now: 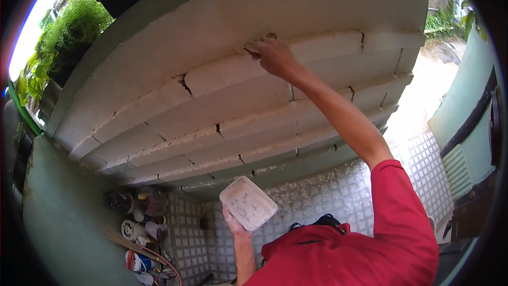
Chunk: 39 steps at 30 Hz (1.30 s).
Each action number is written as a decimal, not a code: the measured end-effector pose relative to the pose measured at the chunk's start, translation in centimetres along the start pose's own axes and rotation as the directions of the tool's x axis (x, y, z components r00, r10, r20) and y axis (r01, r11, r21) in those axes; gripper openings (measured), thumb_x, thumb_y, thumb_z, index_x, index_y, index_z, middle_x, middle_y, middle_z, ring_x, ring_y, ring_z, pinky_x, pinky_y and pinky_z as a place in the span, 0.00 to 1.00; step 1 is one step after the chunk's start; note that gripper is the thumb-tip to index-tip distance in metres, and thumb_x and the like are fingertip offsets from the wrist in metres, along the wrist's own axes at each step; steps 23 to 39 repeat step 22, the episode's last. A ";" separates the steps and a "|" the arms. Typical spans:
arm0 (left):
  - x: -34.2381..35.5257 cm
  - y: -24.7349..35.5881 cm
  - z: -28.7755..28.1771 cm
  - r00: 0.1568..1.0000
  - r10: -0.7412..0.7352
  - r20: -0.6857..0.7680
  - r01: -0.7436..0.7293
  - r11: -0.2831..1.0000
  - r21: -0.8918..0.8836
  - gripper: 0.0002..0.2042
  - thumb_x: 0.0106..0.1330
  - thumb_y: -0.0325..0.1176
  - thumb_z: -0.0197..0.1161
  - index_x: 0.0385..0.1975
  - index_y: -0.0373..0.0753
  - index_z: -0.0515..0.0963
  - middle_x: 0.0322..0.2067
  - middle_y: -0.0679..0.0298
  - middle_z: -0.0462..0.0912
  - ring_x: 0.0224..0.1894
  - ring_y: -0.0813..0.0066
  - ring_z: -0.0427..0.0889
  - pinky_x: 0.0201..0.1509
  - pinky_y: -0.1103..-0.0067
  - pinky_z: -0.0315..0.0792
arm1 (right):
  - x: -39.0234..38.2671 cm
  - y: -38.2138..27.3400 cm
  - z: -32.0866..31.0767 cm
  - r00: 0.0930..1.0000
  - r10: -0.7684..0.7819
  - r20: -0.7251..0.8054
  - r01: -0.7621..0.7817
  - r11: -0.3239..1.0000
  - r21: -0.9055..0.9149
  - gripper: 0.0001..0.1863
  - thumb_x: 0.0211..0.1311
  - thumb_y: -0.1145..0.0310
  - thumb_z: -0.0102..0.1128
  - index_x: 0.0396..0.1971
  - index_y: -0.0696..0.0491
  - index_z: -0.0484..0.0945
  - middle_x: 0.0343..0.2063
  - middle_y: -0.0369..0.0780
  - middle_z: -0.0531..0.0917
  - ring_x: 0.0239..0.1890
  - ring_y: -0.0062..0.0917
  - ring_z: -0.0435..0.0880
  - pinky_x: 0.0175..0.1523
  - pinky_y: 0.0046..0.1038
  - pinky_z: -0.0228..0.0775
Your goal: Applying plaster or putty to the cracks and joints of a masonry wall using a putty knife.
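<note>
My right hand (271, 55) reaches far up to the pale wall (222, 16), its fingers closed and pressed at the rough seam above the top row of light blocks (227, 71). A small brownish shape shows at the fingers; what they grip is too small to make out. Low in front of me, my left hand (234, 223) grips a shallow white plastic tub (248, 203) by its near-left side. Whitish residue with darker smears coats the tub. Pale stains mark the left hand.
Dark gaps split several blocks, which step back in ledges. Paint cans and tools (138, 233) crowd the lower left beside a green wall (63, 212). Potted plants (74, 26) line the upper left. Splattered checkered tiles (323, 190) cover the floor; a green gate (465, 111) stands right.
</note>
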<state>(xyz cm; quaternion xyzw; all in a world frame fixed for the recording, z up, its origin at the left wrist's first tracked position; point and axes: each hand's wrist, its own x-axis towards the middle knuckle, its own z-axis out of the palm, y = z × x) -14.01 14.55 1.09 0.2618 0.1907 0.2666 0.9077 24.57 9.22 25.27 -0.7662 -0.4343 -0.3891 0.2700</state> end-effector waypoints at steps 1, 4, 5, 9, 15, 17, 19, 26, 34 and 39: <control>-0.4 0.3 -0.2 1.000 -0.005 -0.005 0.005 1.000 0.006 0.29 0.68 0.53 0.39 0.61 0.39 0.62 0.57 0.57 0.70 0.57 0.58 0.72 0.60 0.64 0.69 | -0.3 0.0 -0.6 1.000 0.008 0.003 -0.008 1.000 0.003 0.11 0.50 0.77 0.53 0.31 0.51 0.83 0.26 0.49 0.81 0.34 0.42 0.81 0.41 0.41 0.72; -0.2 0.6 -0.3 0.998 0.034 -0.045 -0.032 0.999 0.032 0.29 0.68 0.53 0.40 0.61 0.39 0.62 0.57 0.57 0.70 0.57 0.58 0.72 0.60 0.64 0.69 | 0.5 1.7 -6.5 0.967 0.188 -0.173 -0.148 0.964 0.221 0.20 0.51 0.78 0.50 0.45 0.52 0.80 0.32 0.48 0.83 0.34 0.40 0.83 0.43 0.34 0.74; -0.3 0.7 -0.2 0.997 0.028 -0.066 -0.024 0.999 0.048 0.29 0.68 0.53 0.40 0.61 0.39 0.62 0.57 0.57 0.70 0.57 0.58 0.72 0.60 0.64 0.69 | 0.4 2.8 -9.1 0.922 0.371 -0.114 -0.352 0.923 0.157 0.21 0.51 0.78 0.50 0.46 0.52 0.80 0.33 0.49 0.83 0.34 0.37 0.84 0.43 0.32 0.74; 0.1 0.9 -0.1 0.999 0.005 -0.051 -0.002 0.999 0.043 0.28 0.68 0.53 0.40 0.61 0.40 0.62 0.58 0.58 0.69 0.57 0.58 0.71 0.60 0.64 0.68 | 0.1 13.2 -7.4 0.828 0.405 -0.387 -0.265 0.891 0.368 0.16 0.48 0.74 0.52 0.39 0.58 0.81 0.29 0.51 0.83 0.33 0.43 0.83 0.40 0.37 0.74; 0.7 1.2 0.1 0.999 0.034 0.014 -0.035 0.998 0.058 0.28 0.68 0.53 0.40 0.61 0.40 0.63 0.58 0.58 0.69 0.58 0.58 0.70 0.61 0.64 0.67 | 1.6 8.8 -0.5 0.870 0.358 -0.340 -0.371 0.928 0.026 0.13 0.47 0.65 0.58 0.32 0.56 0.74 0.34 0.47 0.78 0.37 0.45 0.76 0.41 0.46 0.68; 1.3 1.3 -0.3 0.999 0.034 -0.024 -0.032 0.997 0.072 0.28 0.68 0.53 0.40 0.61 0.40 0.63 0.58 0.59 0.69 0.58 0.59 0.70 0.61 0.64 0.67 | 2.2 4.4 1.2 0.888 0.305 -0.344 -0.319 0.948 0.015 0.18 0.47 0.64 0.59 0.39 0.53 0.72 0.36 0.46 0.75 0.39 0.45 0.73 0.42 0.47 0.65; 2.0 1.1 0.1 0.999 0.023 -0.048 -0.019 0.996 0.085 0.28 0.68 0.53 0.41 0.61 0.40 0.63 0.58 0.59 0.69 0.58 0.59 0.70 0.61 0.64 0.67 | 2.8 1.5 2.1 0.781 0.204 -0.591 -0.160 0.979 0.127 0.05 0.44 0.75 0.56 0.23 0.58 0.78 0.25 0.52 0.78 0.32 0.50 0.76 0.39 0.49 0.66; 3.0 0.7 1.3 1.000 0.008 0.013 -0.010 0.994 0.112 0.29 0.68 0.54 0.40 0.62 0.40 0.61 0.58 0.58 0.69 0.58 0.60 0.71 0.61 0.64 0.67 | 3.0 -0.8 1.5 0.932 0.328 -0.153 -0.295 0.934 0.205 0.13 0.43 0.75 0.56 0.33 0.56 0.80 0.33 0.53 0.79 0.41 0.49 0.76 0.49 0.47 0.67; 3.0 0.7 1.3 1.000 0.008 0.013 -0.010 0.994 0.112 0.29 0.68 0.54 0.40 0.62 0.40 0.61 0.58 0.58 0.69 0.58 0.60 0.71 0.61 0.64 0.67 | 3.0 -0.8 1.5 0.932 0.328 -0.153 -0.295 0.934 0.205 0.13 0.43 0.75 0.56 0.33 0.56 0.80 0.33 0.53 0.79 0.41 0.49 0.76 0.49 0.47 0.67; 3.0 0.7 1.3 1.000 0.008 0.013 -0.010 0.994 0.112 0.29 0.68 0.54 0.40 0.62 0.40 0.61 0.58 0.58 0.69 0.58 0.60 0.71 0.61 0.64 0.67 | 3.0 -0.8 1.5 0.932 0.328 -0.153 -0.295 0.934 0.205 0.13 0.43 0.75 0.56 0.33 0.56 0.80 0.33 0.53 0.79 0.41 0.49 0.76 0.49 0.47 0.67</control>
